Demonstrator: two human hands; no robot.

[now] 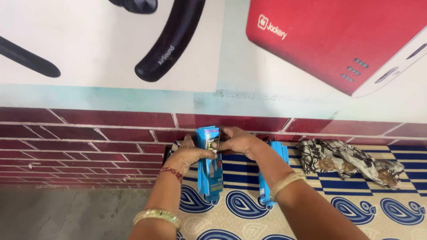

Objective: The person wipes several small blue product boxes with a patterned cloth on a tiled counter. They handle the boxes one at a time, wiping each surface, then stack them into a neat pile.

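Observation:
Both hands grip a stack of flat light-blue packets (210, 171) standing on edge on a patterned blue and cream cloth (311, 213). My left hand (189, 154) clasps the stack from the left side, thumb across its top. My right hand (235, 141) holds the top of the stack from the right. A second bundle of the same blue packets (281, 151) lies on the cloth just to the right, partly hidden behind my right forearm. Bangles sit on both wrists.
A crumpled dark floral cloth (347, 161) lies at the right on the patterned cloth. A red brick-pattern wall (89, 142) with large posters above stands directly behind. Grey floor (66, 213) shows at lower left.

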